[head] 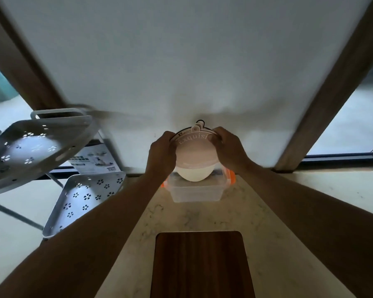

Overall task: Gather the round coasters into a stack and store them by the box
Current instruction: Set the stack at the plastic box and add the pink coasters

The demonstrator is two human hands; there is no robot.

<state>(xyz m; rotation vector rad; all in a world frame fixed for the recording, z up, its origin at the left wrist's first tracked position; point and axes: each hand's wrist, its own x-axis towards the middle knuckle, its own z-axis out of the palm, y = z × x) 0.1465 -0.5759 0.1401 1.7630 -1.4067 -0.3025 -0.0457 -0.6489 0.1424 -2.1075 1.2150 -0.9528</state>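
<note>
A stack of round coasters [194, 150], pale pink on top with white lettering and a small hanging tab at the far edge, is held up between both hands. My left hand [160, 153] grips its left rim and my right hand [229, 149] grips its right rim. The stack hovers above a clear plastic box [195, 191] with orange clips, which stands on the marble counter against the wall. A white round shape [192, 174] shows just under the stack, over the box; I cannot tell what it is.
A white two-tier perforated metal rack [39, 145] stands at the left, with a printed card [95, 160] behind it. A dark wooden cutting board [200, 263] lies near the counter's front. Wooden window frames [327, 104] flank the white wall.
</note>
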